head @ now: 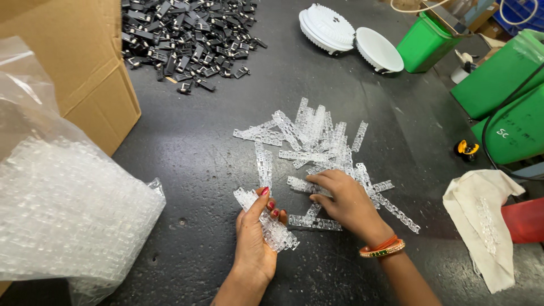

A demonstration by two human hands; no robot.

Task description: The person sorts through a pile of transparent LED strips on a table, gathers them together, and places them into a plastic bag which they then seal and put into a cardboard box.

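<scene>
My left hand (255,238) holds a small stack of clear plastic strips (266,221) flat in its palm, thumb pressed on top. My right hand (343,201), with orange bangles at the wrist, reaches into a loose pile of clear plastic strips (317,141) spread on the dark table (198,158), fingertips pinching one strip at the pile's near edge. One more strip (314,224) lies on the table between my hands.
A heap of small black clips (187,34) lies at the back left beside a cardboard box (85,68). A clear bag of strips (62,209) sits at left. White round housings (351,37), green bins (504,90) and a cloth (481,221) are at right.
</scene>
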